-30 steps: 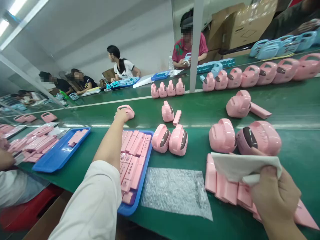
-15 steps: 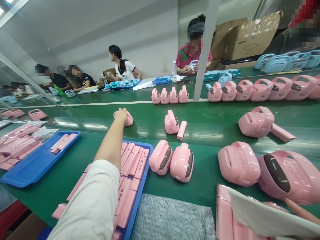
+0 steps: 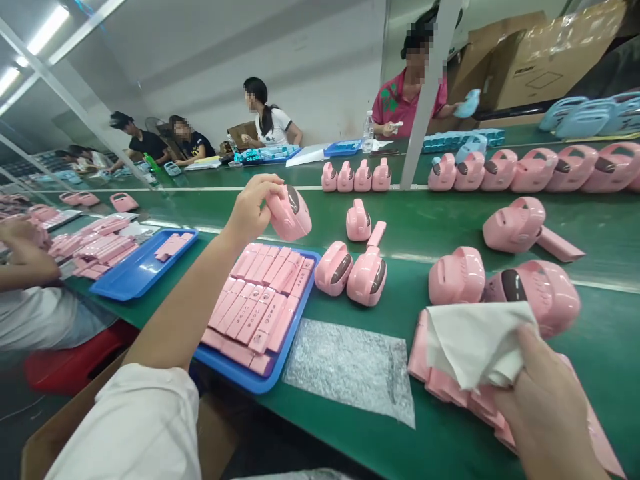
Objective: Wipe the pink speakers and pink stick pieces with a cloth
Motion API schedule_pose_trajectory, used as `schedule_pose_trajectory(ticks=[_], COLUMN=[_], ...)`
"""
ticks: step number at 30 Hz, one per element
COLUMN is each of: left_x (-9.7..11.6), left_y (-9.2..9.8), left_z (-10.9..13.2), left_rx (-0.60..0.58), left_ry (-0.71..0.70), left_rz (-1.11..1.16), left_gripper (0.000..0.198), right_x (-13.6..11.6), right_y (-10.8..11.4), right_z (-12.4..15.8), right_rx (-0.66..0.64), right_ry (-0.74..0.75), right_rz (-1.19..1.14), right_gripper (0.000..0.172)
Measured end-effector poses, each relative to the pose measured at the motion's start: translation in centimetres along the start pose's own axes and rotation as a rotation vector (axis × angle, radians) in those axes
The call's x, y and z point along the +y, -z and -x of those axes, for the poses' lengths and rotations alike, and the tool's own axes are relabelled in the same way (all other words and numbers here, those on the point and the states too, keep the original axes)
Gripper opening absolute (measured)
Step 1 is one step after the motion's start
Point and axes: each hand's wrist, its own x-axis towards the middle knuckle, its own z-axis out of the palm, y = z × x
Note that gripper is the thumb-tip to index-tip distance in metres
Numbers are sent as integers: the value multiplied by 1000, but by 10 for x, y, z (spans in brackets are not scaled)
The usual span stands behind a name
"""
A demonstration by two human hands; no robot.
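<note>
My left hand [image 3: 251, 205] is closed on the handle of a pink plastic housing [image 3: 290, 217] with a dark window, held up over the green bench. Below it, a blue tray [image 3: 306, 293] holds rows of long pink pieces [image 3: 243, 313], some with small dark markings. At the lower right, my right hand [image 3: 547, 393] grips a white cloth [image 3: 470, 337]. The cloth hangs over more pink pieces [image 3: 419, 353]. Just beyond it stand two pink housings, one with a slot [image 3: 455, 277] and one with a dark window [image 3: 545, 293].
Bubble wrap [image 3: 350, 367] lies beside the tray. Two pink housings [image 3: 367, 277] stand above it. A second blue tray [image 3: 127, 283] is at the left, near a co-worker's arm [image 3: 27, 260]. Pink housings [image 3: 535, 167] line the far side, before a metal post [image 3: 423, 107].
My left hand has lifted the pink housing off the bench and brought it closer. The right hand with the white cloth has come further into view. The camera view has shifted.
</note>
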Motion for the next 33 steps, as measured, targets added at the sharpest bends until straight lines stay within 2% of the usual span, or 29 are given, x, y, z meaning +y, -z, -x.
schedule_pose_trajectory(ticks=[2,4,6,8,11,13,15,18,20,23,25,27,29,31,33], left_x=[39,75,106,130,151,157,159,162,165,168,167,165,161,160,160], left_y=[13,15,8,-4,-22,-31,-39,-56,-69,-88,-97,-102,-104,-104,-104], left_z=[22,50,81,112,151,170,184,198,204,208,210,212,214,216,217], left_rx=[52,-12,-111,-216,-345,-376,-371,-285,-232,-173,-68,31,99,111,104], left_ry=[-173,-223,-229,-215,-185,-166,-94,117,216,231,262,334,397,434,454], left_rz=[161,291,405,508,624,721,864,1004,1000,990,1045,1112,1140,1159,1208], left_gripper=[26,25,29,31,32,35,43,72,88,80,75,78,77,70,64], right_x=[-2,-3,-5,-4,6,20,36,58,69,84,92,99,103,105,103], right_y=[-10,-15,-17,-17,-18,-21,-24,-30,-33,-37,-40,-43,-45,-47,-49], right_z=[4,9,14,18,20,21,24,32,35,34,32,32,38,45,49], right_rx=[-34,-134,-207,-205,-166,-179,-259,-517,-682,-778,-763,-748,-804,-949,-1053], right_ry=[-71,-178,-224,-177,-60,31,171,455,626,763,790,864,1063,1300,1409], right_rz=[-49,-81,-116,-147,-154,-108,22,319,479,622,672,712,738,744,718], right_gripper=[29,38,38,37,41,41,40,39,40,48,49,52,56,59,58])
